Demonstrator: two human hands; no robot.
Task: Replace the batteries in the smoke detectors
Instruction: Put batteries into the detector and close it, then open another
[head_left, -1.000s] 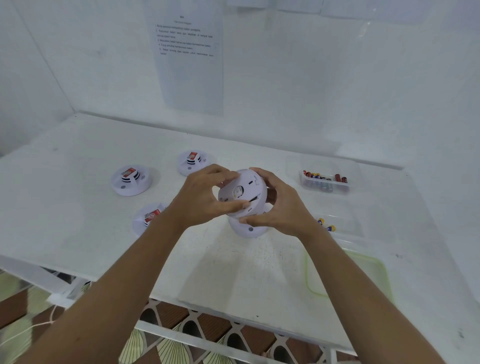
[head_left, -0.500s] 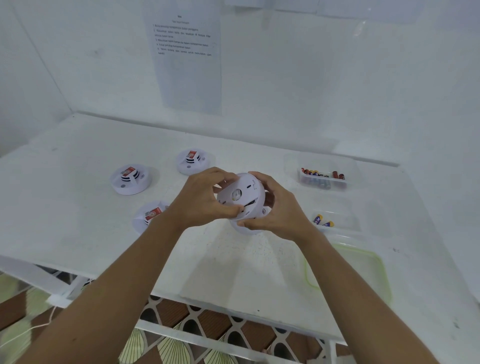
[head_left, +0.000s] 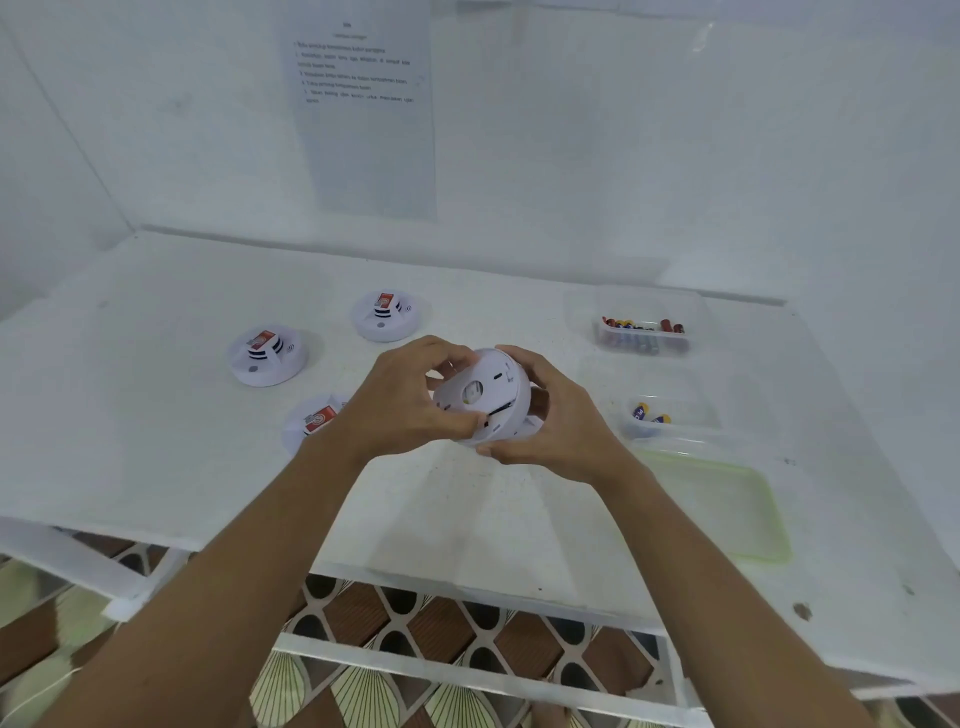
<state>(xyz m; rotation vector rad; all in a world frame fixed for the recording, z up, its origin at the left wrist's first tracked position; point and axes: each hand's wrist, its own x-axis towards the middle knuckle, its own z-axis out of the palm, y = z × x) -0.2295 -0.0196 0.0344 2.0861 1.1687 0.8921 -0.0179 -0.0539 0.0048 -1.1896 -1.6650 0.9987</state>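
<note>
I hold a white round smoke detector (head_left: 483, 397) above the middle of the white table (head_left: 156, 441), its flat back plate tilted towards me. My left hand (head_left: 405, 402) grips its left rim with curled fingers and thumb. My right hand (head_left: 550, 421) cups its right side and underside. Three more detectors with red labels lie on the table: one at the far left (head_left: 266, 356), one further back (head_left: 385, 315), and one (head_left: 314, 422) partly hidden behind my left wrist.
A clear tub of several batteries (head_left: 644, 332) stands at the back right. A smaller clear tub (head_left: 670, 415) with two batteries sits nearer, right of my hands. A green-rimmed lid (head_left: 727, 509) lies at the front right. A printed sheet (head_left: 363, 104) hangs on the wall.
Both hands lowered the detector slightly and turned it; its back plate has rotated a little between my fingers. Nothing on the table moved.
</note>
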